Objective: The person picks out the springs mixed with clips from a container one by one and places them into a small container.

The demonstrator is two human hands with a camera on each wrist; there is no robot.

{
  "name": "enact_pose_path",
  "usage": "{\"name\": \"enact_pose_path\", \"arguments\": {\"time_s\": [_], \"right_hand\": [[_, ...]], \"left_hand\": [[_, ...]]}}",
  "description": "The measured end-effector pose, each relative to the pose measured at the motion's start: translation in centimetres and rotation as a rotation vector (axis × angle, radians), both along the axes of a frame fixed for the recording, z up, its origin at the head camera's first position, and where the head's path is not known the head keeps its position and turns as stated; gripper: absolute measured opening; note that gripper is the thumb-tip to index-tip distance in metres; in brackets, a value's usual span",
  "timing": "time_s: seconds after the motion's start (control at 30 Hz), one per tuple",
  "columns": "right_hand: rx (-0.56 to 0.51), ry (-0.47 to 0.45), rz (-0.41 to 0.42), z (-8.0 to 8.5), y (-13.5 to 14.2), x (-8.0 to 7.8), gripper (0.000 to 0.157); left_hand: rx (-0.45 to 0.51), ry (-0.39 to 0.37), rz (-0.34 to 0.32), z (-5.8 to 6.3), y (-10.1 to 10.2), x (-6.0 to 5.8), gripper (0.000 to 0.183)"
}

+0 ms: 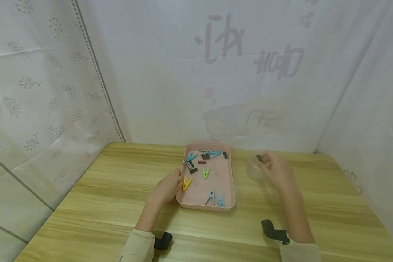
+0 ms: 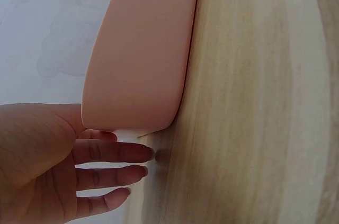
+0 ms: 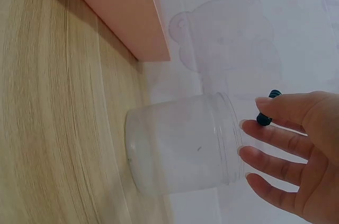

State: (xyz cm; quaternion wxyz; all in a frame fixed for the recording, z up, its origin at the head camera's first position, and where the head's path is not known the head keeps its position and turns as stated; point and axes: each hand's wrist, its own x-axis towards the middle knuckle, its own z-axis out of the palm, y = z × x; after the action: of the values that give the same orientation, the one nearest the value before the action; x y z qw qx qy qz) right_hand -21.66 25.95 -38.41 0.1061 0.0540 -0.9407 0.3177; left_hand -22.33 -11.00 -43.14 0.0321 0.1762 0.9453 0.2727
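The small dark cylinder is just above the mouth of the clear jar, pinched by thumb and forefinger of the right hand, whose other fingers spread loosely. The left hand holds the left edge of the pink tray, three fingers extended.

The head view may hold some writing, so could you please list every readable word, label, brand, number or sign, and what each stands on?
None can be read with certainty.
Back curtain: large grey letter-like marks, too faint to read.
Tray: no text visible.
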Motion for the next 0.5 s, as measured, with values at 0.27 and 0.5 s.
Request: {"name": "enact_pose_path", "arguments": {"time_s": [0.27,0.5], "right_hand": [[0.018,-0.018,-0.006,-0.16,0.71,-0.09,0.030],[0.051,-0.008,-0.011,-0.30,0.91,-0.30,0.027]], "left_hand": [[0.001,-0.005,0.005,0.05,-0.02,0.02,0.016],[0.000,0.000,-0.002,0.03,0.06,-0.08,0.016]]}}
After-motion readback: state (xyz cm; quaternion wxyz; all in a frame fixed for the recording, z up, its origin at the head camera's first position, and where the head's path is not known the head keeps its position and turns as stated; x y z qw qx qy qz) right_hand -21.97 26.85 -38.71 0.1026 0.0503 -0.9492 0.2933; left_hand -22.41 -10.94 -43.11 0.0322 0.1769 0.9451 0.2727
